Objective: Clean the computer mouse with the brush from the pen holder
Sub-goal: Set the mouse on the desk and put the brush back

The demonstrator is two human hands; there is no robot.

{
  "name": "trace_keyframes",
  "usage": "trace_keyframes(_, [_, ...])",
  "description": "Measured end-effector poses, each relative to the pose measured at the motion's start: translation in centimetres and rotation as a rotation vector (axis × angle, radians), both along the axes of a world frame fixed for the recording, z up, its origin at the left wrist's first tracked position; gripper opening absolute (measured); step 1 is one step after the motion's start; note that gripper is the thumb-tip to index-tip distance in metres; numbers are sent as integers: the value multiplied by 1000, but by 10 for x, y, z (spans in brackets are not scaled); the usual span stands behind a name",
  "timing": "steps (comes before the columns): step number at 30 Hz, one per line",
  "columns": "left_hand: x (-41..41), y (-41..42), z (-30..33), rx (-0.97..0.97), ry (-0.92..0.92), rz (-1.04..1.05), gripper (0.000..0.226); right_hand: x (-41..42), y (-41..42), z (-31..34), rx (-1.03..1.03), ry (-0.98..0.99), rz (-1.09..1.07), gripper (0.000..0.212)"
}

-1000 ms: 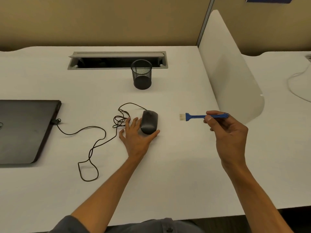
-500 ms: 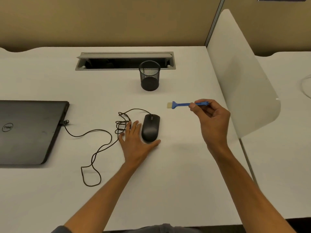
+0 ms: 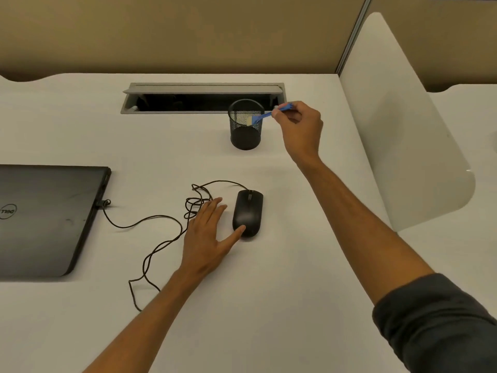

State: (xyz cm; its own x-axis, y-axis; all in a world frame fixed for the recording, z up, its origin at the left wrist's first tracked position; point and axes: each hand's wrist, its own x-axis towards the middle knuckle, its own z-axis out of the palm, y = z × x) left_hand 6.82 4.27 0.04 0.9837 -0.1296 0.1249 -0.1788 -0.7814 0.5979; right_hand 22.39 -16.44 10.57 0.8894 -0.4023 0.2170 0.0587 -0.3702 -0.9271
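The right hand (image 3: pixel 300 127) pinches the blue brush (image 3: pixel 265 115) by its handle, bristles over the pen holder (image 3: pixel 246 125) mouth (probably returning it). The left hand (image 3: pixel 207 235) lies open, flat on the desk (image 3: pixel 295 265), thumb touching the mouse (image 3: pixel 248 211), steadying it.

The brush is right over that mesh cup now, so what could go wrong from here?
The blue brush is pinched only at its handle end by the right hand, so it could slip. Its bristles hang at the rim of the pen holder; a knock might tip the light cup.
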Motion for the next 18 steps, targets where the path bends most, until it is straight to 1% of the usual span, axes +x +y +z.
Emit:
trace_keyframes(4, [2,-1,4,1,-38,21,51,26,11,-4,-40,27,10,23])
trace_keyframes(8, [3,-2,7,32,-72,15,47,42,19,-10,-44,85,48,29])
trace_keyframes(9, [3,-2,8,37,-77,13,46,44,20,-12,-35,102,74,33])
trace_keyframes(11, [3,-2,10,42,-82,16,44,46,22,-14,-48,145,104,49])
trace_keyframes(13, [4,-2,12,35,-94,16,43,47,21,-18,-61,179,85,59])
trace_keyframes(15, [3,-2,13,24,-116,13,42,45,19,-21,-60,189,60,57])
trace_keyframes(18, [4,-3,18,13,-150,21,43,39,14,-21,-61,173,42,47])
